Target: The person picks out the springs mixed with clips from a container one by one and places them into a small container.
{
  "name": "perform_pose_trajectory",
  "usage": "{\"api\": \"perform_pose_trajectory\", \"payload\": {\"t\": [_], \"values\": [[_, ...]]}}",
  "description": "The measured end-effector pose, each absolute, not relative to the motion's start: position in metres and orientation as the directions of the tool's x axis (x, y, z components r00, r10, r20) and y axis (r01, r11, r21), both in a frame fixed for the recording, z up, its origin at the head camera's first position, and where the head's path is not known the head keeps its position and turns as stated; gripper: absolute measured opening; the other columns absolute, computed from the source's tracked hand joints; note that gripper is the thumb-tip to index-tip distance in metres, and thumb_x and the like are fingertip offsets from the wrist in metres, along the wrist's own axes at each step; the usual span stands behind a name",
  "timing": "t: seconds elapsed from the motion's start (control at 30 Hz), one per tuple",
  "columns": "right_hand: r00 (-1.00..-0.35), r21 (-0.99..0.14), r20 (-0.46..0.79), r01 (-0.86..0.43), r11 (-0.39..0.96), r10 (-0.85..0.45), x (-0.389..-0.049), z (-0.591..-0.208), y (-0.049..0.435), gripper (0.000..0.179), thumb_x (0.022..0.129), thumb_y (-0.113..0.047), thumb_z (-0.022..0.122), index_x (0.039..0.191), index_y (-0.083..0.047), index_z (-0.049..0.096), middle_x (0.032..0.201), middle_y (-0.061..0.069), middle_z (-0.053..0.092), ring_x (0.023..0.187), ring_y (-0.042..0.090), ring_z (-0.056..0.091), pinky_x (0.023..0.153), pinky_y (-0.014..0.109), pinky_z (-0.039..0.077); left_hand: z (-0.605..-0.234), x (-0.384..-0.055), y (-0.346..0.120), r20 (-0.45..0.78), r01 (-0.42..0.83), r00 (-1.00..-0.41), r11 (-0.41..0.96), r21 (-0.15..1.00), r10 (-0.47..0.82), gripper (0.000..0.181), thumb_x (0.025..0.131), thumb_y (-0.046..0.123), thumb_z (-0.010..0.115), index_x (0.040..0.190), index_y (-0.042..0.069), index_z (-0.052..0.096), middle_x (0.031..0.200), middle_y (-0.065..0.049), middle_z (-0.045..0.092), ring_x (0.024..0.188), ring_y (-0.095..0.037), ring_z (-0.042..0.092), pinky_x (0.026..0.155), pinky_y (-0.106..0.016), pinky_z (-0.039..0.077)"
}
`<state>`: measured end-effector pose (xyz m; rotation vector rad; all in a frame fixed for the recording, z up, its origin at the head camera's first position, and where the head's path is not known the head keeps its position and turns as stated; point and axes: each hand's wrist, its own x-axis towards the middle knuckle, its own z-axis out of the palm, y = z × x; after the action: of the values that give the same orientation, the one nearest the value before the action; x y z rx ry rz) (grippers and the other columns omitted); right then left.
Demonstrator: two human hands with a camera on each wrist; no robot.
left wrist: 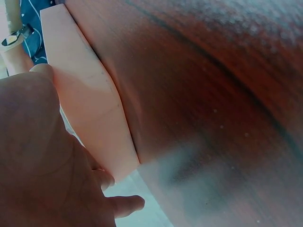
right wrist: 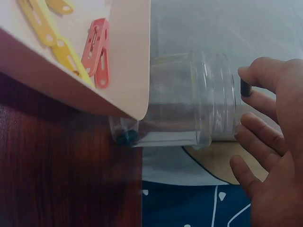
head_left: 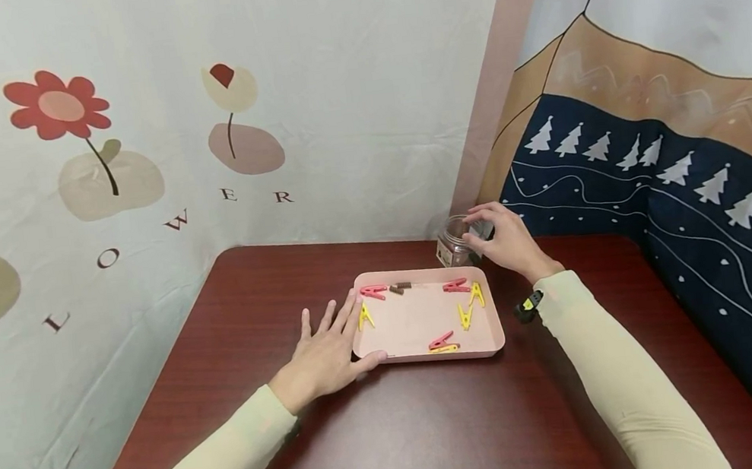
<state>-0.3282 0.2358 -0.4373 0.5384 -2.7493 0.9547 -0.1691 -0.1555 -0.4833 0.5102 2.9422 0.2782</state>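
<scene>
A pink tray [head_left: 419, 321] holds several red clothespins [head_left: 455, 286] and yellow clothespins [head_left: 465, 317], along with small dark springs [head_left: 396, 290]. My left hand [head_left: 324, 362] rests on the tray's left end, fingers spread and thumb along the near rim. Behind the tray's far right corner stands a clear glass jar [right wrist: 175, 99] with a dark bit [right wrist: 126, 137] at its bottom. Just over the jar's mouth, my right hand [head_left: 503, 240] pinches a small dark spring [right wrist: 245, 88] between thumb and index finger; the other fingers are spread.
The dark red wooden table [head_left: 437, 427] extends on all sides of the tray. A flower-printed cloth [head_left: 350, 115] hangs behind it, and a navy cloth with white trees [head_left: 619, 193] hangs at the right. A dark wristband [head_left: 528, 306] is on the right wrist.
</scene>
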Motion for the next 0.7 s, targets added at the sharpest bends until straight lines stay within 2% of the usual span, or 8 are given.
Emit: {"api": "perform_pose_trajectory", "payload": {"t": [0.33,0.7], "values": [[-0.929,-0.567,0.268,-0.366,0.738,-0.255,-0.3287,-0.4377,0.2373,0.045,0.110,-0.026,0.080,0.148,-0.001,0.077,0.165,0.023,0.061,0.158,0.048,0.055,0.137,0.075,0.039,-0.4826,-0.1693,-0.1556,-0.107,0.323,-0.931,0.925,0.199,0.348,0.115,0.108,0.086,0.054,0.189,0.013,0.016,0.200,-0.002,0.006,0.181,-0.047,0.026,0.140,-0.087,0.009],[-0.931,-0.588,0.268,-0.361,0.724,-0.247,-0.3291,-0.4408,0.2380,0.045,0.111,-0.026,0.080,0.149,-0.003,0.075,0.165,0.022,0.062,0.158,0.046,0.056,0.137,0.073,0.041,-0.4822,-0.1677,-0.1551,-0.107,0.319,-0.933,0.927,0.198,0.344,0.115,0.108,0.086,0.054,0.189,0.013,0.016,0.200,-0.002,0.006,0.181,-0.047,0.027,0.140,-0.087,0.010]]}}
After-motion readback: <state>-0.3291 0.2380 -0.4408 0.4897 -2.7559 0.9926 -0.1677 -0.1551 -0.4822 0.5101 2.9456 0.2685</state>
